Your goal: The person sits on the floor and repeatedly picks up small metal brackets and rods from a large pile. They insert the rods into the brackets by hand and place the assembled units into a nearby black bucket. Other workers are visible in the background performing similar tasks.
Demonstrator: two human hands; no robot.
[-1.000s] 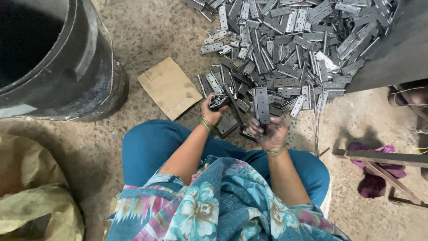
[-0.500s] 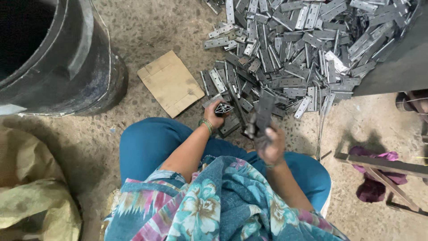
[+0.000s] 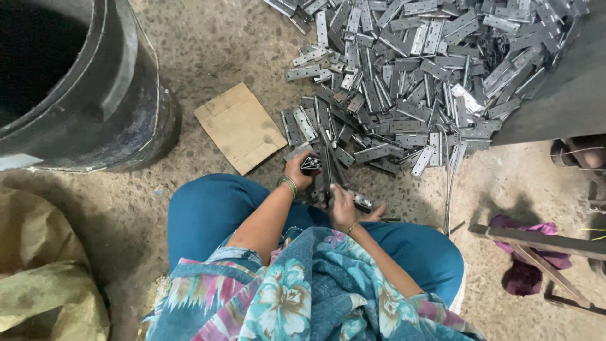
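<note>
Two hands at lower centre: left hand (image 3: pixel 300 169) clenched around a dark hinge (image 3: pixel 310 165), right hand (image 3: pixel 344 207) pinching another hinge (image 3: pixel 362 201), both beside the hinge pile (image 3: pixel 410 82) for reach.

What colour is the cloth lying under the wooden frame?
Purple, in the head view: cloth, wooden frame.

The rough concrete floor (image 3: pixel 208 38) carries a heap of metal hinges (image 3: pixel 410 82), a cardboard piece (image 3: pixel 240 126) just beside it, a black drum (image 3: pixel 95 113), a yellow sack (image 3: pixel 44 278) and a purple cloth (image 3: pixel 524 271).
</note>
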